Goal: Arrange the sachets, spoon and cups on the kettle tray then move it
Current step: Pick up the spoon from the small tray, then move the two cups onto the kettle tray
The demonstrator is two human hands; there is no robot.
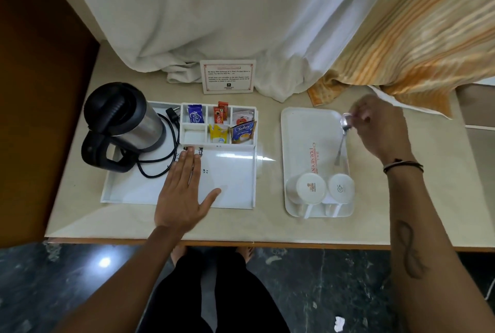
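The white kettle tray (230,188) lies at the left of the table, with a black and steel kettle (120,115) at its far left. Its divided box (192,135) holds several sachets, among them a blue one (195,114), a red one (220,115), a yellow one (219,133) and a Tetley one (243,131). My left hand (184,188) rests flat and open on the tray floor. My right hand (377,129) pinches the bowl end of a metal spoon (342,142) over the small serving tray (302,129). Two white cups (310,188) (340,188) stand upside down at that tray's near end.
A printed card (227,76) stands behind the kettle tray, in front of a white curtain (214,24). An orange striped cloth (417,37) hangs at the far right. The kettle's black cord (160,169) coils on the tray. The table's front edge (267,243) is near my legs.
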